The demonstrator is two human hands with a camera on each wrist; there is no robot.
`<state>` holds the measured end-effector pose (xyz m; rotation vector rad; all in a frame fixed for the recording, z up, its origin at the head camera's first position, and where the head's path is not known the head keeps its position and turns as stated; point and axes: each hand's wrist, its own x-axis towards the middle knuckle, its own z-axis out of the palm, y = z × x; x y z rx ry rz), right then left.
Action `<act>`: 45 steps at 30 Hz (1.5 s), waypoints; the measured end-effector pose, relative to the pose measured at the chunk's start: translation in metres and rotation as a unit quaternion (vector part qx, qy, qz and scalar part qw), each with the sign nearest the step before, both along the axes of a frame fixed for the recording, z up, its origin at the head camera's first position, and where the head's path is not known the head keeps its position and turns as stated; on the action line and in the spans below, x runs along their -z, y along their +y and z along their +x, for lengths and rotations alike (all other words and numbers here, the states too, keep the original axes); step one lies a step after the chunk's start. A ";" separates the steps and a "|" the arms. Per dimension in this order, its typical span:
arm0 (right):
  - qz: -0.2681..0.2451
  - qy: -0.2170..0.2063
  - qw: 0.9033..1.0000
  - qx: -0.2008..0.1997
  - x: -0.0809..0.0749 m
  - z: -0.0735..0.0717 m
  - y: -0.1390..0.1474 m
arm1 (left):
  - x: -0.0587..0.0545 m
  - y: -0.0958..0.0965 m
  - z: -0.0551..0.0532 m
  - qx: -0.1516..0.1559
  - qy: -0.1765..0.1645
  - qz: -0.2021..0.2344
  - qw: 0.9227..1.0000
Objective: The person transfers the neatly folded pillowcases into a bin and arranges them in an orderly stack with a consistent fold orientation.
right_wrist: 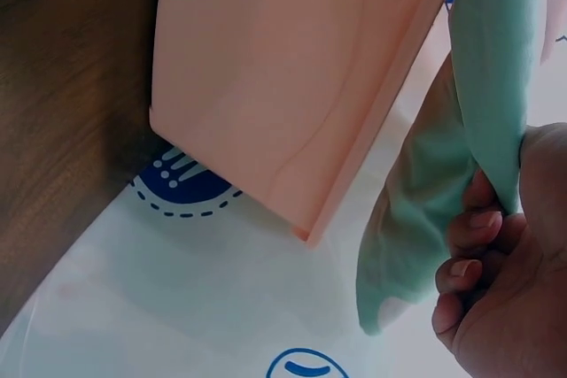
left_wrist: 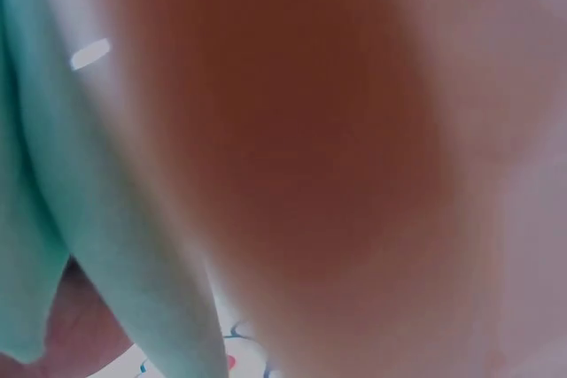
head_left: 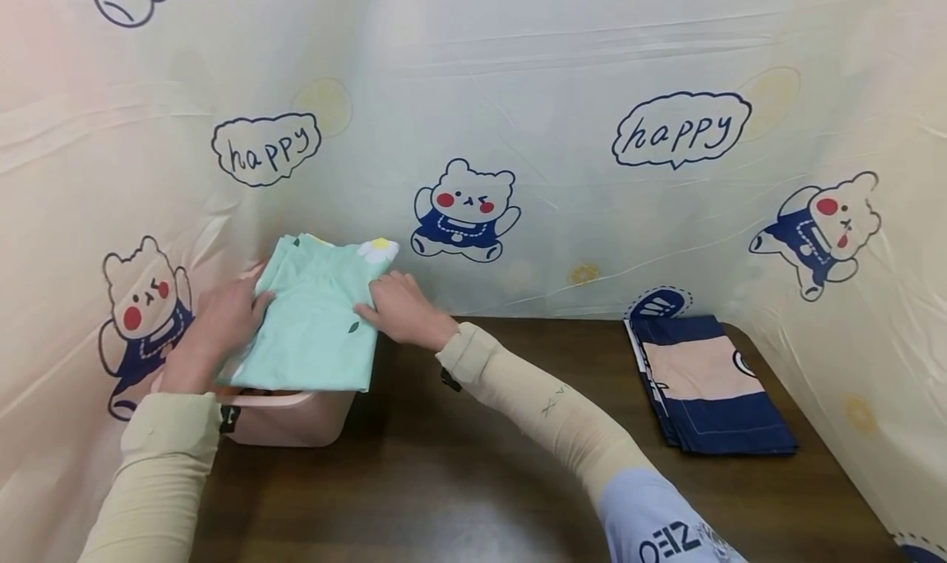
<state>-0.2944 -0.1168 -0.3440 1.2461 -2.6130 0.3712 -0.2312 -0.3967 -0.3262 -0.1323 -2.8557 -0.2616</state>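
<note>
A folded mint-green cloth [head_left: 314, 320] with a white-and-yellow flower at its top right corner is held up over a pink plastic bin [head_left: 292, 422]. My left hand [head_left: 228, 315] grips its left edge, thumb against the front; in the left wrist view that hand is a large blur beside the cloth [left_wrist: 106, 183]. On the opposite edge my right hand [head_left: 405, 306] pinches the fabric. The right wrist view shows those fingers [right_wrist: 483, 220] curled round the hanging cloth [right_wrist: 492, 86], beside the bin's outer wall [right_wrist: 266, 68]. Most of the bin's inside is hidden by the cloth.
A folded navy and peach cloth [head_left: 706, 386] lies at the right end of the dark wooden table [head_left: 473, 481]. Pale curtain sheeting [head_left: 562, 218] printed with bears and "happy" bubbles encloses the table at the back and both sides. The bin stands close to the left sheeting.
</note>
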 end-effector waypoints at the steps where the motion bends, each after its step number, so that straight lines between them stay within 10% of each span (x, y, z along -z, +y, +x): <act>1: 0.000 -0.002 1.000 0.001 0.000 0.000 -0.001 | 0.000 -0.001 0.000 0.001 0.001 0.000 1.000; 25: 0.000 -0.017 1.000 -0.010 0.012 0.000 -0.024 | 0.009 -0.019 0.004 -0.005 0.045 0.002 0.999; 45: 0.005 -0.008 1.000 -0.001 0.011 -0.004 -0.042 | 0.001 -0.033 0.001 -0.032 0.008 0.025 0.999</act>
